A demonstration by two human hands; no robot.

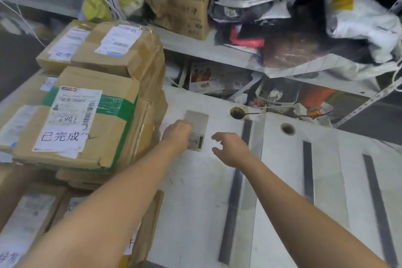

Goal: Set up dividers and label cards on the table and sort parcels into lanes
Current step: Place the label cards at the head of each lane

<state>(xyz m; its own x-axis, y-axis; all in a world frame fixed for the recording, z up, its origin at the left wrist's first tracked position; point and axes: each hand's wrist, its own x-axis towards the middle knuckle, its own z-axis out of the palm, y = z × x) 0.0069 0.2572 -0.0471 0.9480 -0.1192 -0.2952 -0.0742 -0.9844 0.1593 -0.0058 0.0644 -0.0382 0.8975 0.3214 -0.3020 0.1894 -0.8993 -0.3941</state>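
Note:
A clear label card stand [196, 129] with a printed card at its base stands on the white table [195, 191], toward the back. My left hand [177, 135] holds the stand's left edge. My right hand [231, 148] hovers just right of it, fingers spread and holding nothing. Three dark divider strips lie lengthwise on the table: one [236, 185] right of the stand, another [308, 169] farther right, the last [379, 206] near the right edge. Cardboard parcels [87, 115] with shipping labels are stacked at the left.
More parcels [32, 224] lie at the lower left. Behind the table, metal shelves [206, 48] hold a cardboard box [185, 8], bags and mailers [359, 22]. Two cable holes [287, 129] pierce the table near its back edge.

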